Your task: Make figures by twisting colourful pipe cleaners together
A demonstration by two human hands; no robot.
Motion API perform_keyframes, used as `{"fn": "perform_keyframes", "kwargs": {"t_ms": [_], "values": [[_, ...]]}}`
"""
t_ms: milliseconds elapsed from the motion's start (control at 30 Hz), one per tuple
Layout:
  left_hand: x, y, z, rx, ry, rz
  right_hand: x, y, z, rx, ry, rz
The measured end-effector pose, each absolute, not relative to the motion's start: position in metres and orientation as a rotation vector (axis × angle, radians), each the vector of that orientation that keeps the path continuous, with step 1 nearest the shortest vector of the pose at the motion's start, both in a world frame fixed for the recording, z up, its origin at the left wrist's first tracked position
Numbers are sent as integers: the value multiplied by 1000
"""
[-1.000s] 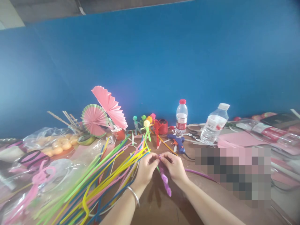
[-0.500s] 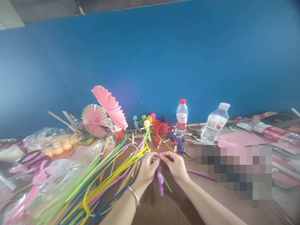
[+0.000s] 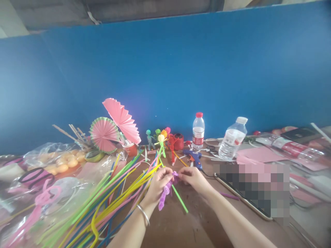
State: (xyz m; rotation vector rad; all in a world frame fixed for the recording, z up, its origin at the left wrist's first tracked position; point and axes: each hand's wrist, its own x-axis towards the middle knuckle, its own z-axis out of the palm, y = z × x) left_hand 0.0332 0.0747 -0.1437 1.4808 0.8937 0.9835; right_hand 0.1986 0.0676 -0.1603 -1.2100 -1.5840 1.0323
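Note:
A twisted purple pipe cleaner (image 3: pixel 163 198) is pinched between the thumb and fingers of my left hand (image 3: pixel 159 182), its coiled end hanging down toward me. At the upper loop of this piece, my right hand (image 3: pixel 194 179) closes thumb and fingertips on the purple wire. Below the hands a green pipe cleaner (image 3: pixel 180 199) lies slanted on the brown table. A straight purple pipe cleaner (image 3: pixel 229 196) extends past my right forearm. Beyond my fingers stand several small pipe-cleaner figures, among them a yellow-green one (image 3: pixel 161 146) and a red one (image 3: pixel 172 148).
Many coloured pipe cleaners (image 3: pixel 111 203) spread left of my forearm. A blue glue gun (image 3: pixel 194 158), a red-capped bottle (image 3: pixel 198 132) and a white-capped bottle (image 3: pixel 232 139) are farther back. Pink paper fans (image 3: pixel 122 120) rise at back left. A partly blurred-out tablet-like object (image 3: pixel 243 198) lies right.
The purple twisted piece has swung from hanging straight down to slanting left toward my left palm. My hands have drawn slightly apart, exposing more of the green pipe cleaner.

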Motion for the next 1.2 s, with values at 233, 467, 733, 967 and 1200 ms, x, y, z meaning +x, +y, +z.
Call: {"fn": "perform_keyframes", "kwargs": {"t_ms": [233,467,733,967,1200], "values": [[28,66,-119,2324,1010,751,214,81,-119,-1400,-1955,834],[36,69,-130,2380,1438,878,174,45,-103,-1536,-1822,307],[26,73,-127,1694,974,1084,179,42,-148,-1366,-1637,825],[23,69,-124,1990,1045,917,208,72,-136,-1446,-1879,699],[34,61,-130,2418,1347,793,182,69,-109,-1566,-1961,363]]}}
